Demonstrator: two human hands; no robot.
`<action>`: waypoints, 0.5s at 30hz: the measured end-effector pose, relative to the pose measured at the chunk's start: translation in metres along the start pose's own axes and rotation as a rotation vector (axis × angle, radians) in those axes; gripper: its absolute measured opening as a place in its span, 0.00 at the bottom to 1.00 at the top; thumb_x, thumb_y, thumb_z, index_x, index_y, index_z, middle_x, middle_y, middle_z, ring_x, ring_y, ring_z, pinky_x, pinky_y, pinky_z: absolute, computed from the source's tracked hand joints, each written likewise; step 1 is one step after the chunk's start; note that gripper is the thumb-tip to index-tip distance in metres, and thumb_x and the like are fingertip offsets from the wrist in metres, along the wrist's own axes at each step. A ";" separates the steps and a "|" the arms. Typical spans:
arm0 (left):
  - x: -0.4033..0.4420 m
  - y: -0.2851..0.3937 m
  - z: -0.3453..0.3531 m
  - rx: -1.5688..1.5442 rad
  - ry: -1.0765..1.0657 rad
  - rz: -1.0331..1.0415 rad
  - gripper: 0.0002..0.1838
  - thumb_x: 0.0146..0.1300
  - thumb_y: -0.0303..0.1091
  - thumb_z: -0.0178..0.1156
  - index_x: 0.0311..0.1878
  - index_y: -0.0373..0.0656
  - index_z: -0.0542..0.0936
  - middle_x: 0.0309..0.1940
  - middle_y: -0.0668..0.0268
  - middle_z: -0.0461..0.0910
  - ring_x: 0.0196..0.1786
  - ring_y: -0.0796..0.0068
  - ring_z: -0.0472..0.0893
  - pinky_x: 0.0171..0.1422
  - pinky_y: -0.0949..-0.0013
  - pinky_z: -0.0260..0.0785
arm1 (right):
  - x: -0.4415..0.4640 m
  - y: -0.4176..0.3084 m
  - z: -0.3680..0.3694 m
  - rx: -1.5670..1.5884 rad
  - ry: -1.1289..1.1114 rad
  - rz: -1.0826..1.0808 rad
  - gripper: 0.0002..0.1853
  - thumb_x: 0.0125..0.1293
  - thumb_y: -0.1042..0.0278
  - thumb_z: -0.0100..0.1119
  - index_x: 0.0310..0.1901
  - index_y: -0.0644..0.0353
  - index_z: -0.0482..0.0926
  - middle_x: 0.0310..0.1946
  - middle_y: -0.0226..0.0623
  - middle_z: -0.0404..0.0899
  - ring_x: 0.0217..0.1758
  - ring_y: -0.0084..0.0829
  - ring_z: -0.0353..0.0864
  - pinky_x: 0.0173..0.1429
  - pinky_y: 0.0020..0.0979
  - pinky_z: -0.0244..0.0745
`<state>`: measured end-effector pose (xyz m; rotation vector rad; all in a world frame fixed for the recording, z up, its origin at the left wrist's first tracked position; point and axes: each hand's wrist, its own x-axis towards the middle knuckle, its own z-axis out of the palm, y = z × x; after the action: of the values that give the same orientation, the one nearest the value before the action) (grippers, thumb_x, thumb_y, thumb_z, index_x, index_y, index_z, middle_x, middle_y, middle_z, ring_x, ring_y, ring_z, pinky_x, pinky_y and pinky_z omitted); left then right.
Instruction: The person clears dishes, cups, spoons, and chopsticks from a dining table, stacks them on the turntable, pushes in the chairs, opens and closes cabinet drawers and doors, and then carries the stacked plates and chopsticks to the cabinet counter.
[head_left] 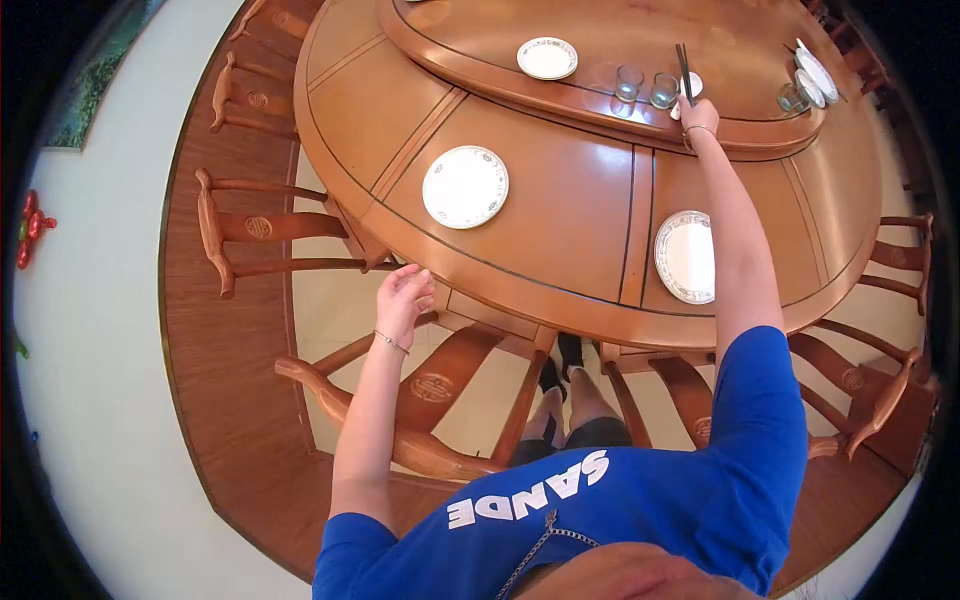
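Observation:
My right hand (699, 117) reaches over the raised round turntable (480, 50), its fingers closed around dark chopsticks (684, 72) that point away from me. Beside it are a small white dish (693, 84) and two clear glasses (664, 91), (628, 84). My left hand (405, 292) hangs by the table's near edge, fingers slightly curled and apart, holding nothing. A white patterned plate (465, 187) lies on the table beyond it. Under my right forearm, another patterned plate (686, 256) is partly covered.
A small plate (548, 58) sits on the turntable. Stacked white dishes (815, 75) and a glass (791, 97) stand at its right. Wooden chairs (285, 228), (425, 390), (850, 380) surround the wooden table (560, 200). Some chair backs are close to my body.

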<state>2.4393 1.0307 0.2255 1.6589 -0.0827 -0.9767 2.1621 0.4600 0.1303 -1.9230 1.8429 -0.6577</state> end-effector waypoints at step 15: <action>0.002 -0.010 0.004 0.111 -0.077 -0.018 0.18 0.63 0.34 0.65 0.54 0.40 0.73 0.40 0.66 0.80 0.39 0.78 0.79 0.42 0.73 0.73 | -0.015 -0.007 -0.037 -0.275 -0.065 0.137 0.19 0.67 0.63 0.51 0.54 0.65 0.78 0.58 0.62 0.71 0.57 0.51 0.78 0.59 0.41 0.75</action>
<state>2.4339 1.0299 0.2157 1.7253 -0.1764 -1.0655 2.1456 0.4763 0.1632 -1.9324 2.0915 -0.3071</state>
